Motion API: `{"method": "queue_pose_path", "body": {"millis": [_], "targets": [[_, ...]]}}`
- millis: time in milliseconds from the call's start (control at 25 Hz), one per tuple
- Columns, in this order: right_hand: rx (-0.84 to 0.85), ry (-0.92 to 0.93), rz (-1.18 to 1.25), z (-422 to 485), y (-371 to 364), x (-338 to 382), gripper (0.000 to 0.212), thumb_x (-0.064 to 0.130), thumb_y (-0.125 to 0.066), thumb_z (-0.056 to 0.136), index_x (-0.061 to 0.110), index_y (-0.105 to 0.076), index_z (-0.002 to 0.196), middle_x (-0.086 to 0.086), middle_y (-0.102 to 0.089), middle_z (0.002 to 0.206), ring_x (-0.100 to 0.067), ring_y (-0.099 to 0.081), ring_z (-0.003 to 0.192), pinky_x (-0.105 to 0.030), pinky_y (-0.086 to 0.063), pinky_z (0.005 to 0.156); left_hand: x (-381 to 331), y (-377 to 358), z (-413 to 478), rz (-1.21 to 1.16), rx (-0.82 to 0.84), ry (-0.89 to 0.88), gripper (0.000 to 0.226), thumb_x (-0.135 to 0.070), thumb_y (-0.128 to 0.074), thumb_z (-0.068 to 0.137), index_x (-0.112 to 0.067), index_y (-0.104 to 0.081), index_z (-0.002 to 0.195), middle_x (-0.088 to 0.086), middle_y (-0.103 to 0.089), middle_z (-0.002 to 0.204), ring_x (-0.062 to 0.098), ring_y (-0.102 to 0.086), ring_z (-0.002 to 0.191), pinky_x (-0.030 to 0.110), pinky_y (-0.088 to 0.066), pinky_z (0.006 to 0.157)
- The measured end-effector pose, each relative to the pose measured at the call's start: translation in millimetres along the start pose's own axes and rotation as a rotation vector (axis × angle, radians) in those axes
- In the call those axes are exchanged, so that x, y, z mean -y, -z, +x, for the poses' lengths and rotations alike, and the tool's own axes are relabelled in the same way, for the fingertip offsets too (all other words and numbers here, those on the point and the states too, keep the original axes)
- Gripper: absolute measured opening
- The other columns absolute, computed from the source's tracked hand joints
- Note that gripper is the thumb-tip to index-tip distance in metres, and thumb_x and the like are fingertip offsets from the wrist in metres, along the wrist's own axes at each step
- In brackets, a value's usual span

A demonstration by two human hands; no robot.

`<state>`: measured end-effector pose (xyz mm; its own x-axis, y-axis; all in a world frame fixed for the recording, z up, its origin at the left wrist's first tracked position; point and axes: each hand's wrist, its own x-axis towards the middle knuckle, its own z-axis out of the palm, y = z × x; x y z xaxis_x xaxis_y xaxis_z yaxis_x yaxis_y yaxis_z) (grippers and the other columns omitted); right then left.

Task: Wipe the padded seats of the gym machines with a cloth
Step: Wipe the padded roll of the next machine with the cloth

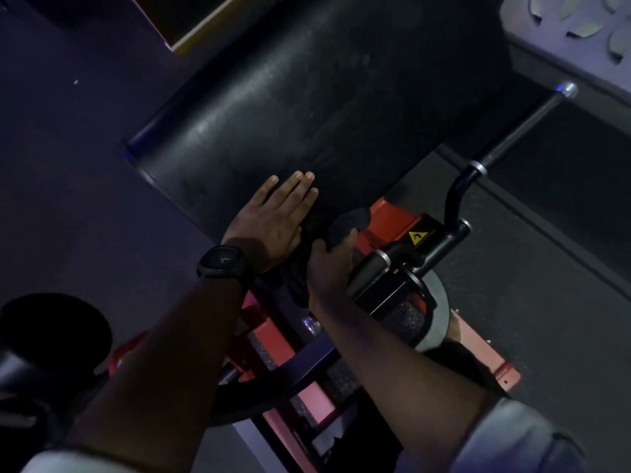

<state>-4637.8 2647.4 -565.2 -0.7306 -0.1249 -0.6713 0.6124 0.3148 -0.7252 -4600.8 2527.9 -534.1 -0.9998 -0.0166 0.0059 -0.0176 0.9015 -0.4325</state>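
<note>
You're in a dim room with a bluish-purple cast, strongest on the floor (68, 165) at left. A faint sheen streaks the black pad (307, 97) at upper middle, and the bar end (568, 88) at upper right glints. Your left hand (273, 216) is best lit; your right hand (329, 268) and its dark cloth (348, 223) sink into shadow. Everything looks soft and grainy, and the sleeve (512, 445) at lower right is blurred.

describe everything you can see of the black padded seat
The black padded seat is a long, broad cushion with rounded edges, covered in what looks like vinyl. It lies diagonally across the view, by a red frame. The left hand rests flat on its near end; the right hand holds a dark cloth at its edge.
</note>
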Motion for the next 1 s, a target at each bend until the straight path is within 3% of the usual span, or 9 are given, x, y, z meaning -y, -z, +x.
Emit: {"method": "queue_pose_path", "body": {"millis": [80, 200, 320, 400, 560, 680, 800, 920, 1000], "targets": [[0.066, -0.058, 0.027, -10.7, 2.9, -8.3, 0.074, 0.019, -0.056, 0.096, 0.020, -0.019, 0.160, -0.018, -0.048, 0.149, -0.032, -0.052, 0.132, -0.032, -0.042, 0.105, -6.6, 1.7, -10.4, -0.040, 0.011, 0.087, 0.072, -0.031, -0.058, 0.089, -0.009, -0.038, 0.154, 0.013, -0.029, 0.164, 0.026, -0.030, 0.151, 0.044, -0.014, 0.122], [0.024, -0.040, 0.070, -9.0, 18.7, 1.7, 0.057, 0.017, -0.057, 0.094, 0.025, -0.043, 0.148, -0.009, -0.065, 0.123, -0.028, -0.063, 0.111, -0.023, -0.043, 0.085, -17.3, 5.2, -23.0, -0.137, 0.028, 0.259, 0.072, -0.028, -0.059, 0.088, -0.008, -0.039, 0.154, 0.014, -0.028, 0.165, 0.027, -0.028, 0.151, 0.042, -0.011, 0.123], [0.087, 0.180, 0.103, -25.2, 32.8, 12.9, 0.054, 0.013, -0.060, 0.087, 0.035, -0.055, 0.137, 0.007, -0.066, 0.117, -0.018, -0.064, 0.112, -0.026, -0.048, 0.098, -26.9, 11.9, -34.6, -0.246, 0.059, 0.480, 0.074, -0.026, -0.058, 0.089, -0.006, -0.034, 0.156, 0.013, -0.023, 0.166, 0.027, -0.024, 0.153, 0.039, -0.008, 0.123], [0.139, 0.458, 0.061, -27.8, 35.2, 33.3, 0.060, 0.009, -0.059, 0.082, 0.035, -0.056, 0.136, 0.004, -0.063, 0.130, -0.014, -0.059, 0.122, -0.022, -0.043, 0.106, -39.0, 16.4, -38.3, -0.311, 0.076, 0.639, 0.076, -0.028, -0.058, 0.090, -0.006, -0.029, 0.158, 0.013, -0.020, 0.167, 0.027, -0.020, 0.155, 0.040, -0.010, 0.124], [0.337, 1.030, -0.290, -38.1, 26.5, 97.3, 0.061, -0.006, -0.061, 0.083, 0.019, -0.059, 0.138, -0.008, -0.050, 0.145, -0.012, -0.047, 0.132, 0.002, -0.027, 0.098, -73.5, 24.1, -30.4, -0.453, 0.086, 0.966, 0.084, -0.032, -0.058, 0.090, -0.006, -0.020, 0.160, 0.013, -0.012, 0.169, 0.026, -0.010, 0.156, 0.044, -0.010, 0.124], [0.494, 1.601, -0.677, -32.6, 16.3, 127.3, 0.056, 0.003, -0.061, 0.084, 0.025, -0.062, 0.136, -0.010, -0.046, 0.151, -0.027, -0.047, 0.135, -0.020, -0.036, 0.109, -101.3, 27.6, -15.3, -0.590, 0.046, 1.214, 0.082, -0.029, -0.057, 0.092, -0.004, -0.019, 0.160, 0.015, -0.008, 0.169, 0.027, -0.008, 0.157, 0.047, -0.013, 0.126], [0.600, 2.217, -0.968, -20.2, -12.3, 154.2, 0.049, 0.010, -0.064, 0.086, 0.028, -0.065, 0.131, -0.012, -0.051, 0.149, -0.040, -0.053, 0.127, -0.052, -0.048, 0.098, -123.4, 30.2, -1.8, -0.704, 0.019, 1.413, 0.083, -0.029, -0.054, 0.094, -0.002, -0.013, 0.160, 0.016, -0.008, 0.169, 0.029, -0.006, 0.157, 0.046, -0.010, 0.126], [0.765, 2.738, -1.140, -24.6, -38.4, 161.2, 0.040, 0.018, -0.056, 0.090, 0.029, -0.066, 0.127, -0.011, -0.051, 0.149, -0.044, -0.053, 0.126, -0.056, -0.045, 0.099, -137.5, 30.1, 9.5, -0.703, 0.041, 1.541, 0.085, -0.033, -0.055, 0.093, -0.001, -0.012, 0.160, 0.015, -0.019, 0.167, 0.029, -0.012, 0.155, 0.047, -0.013, 0.125], [0.838, 2.935, -1.276, -28.4, -53.1, 158.1, 0.038, 0.024, -0.051, 0.093, 0.030, -0.064, 0.128, -0.009, -0.048, 0.152, -0.043, -0.049, 0.132, -0.059, -0.040, 0.104, -146.5, 32.6, 17.9, -0.744, 0.026, 1.646, 0.085, -0.034, -0.053, 0.095, -0.001, -0.010, 0.160, 0.014, -0.017, 0.168, 0.029, -0.010, 0.156, 0.045, -0.011, 0.125]]}}
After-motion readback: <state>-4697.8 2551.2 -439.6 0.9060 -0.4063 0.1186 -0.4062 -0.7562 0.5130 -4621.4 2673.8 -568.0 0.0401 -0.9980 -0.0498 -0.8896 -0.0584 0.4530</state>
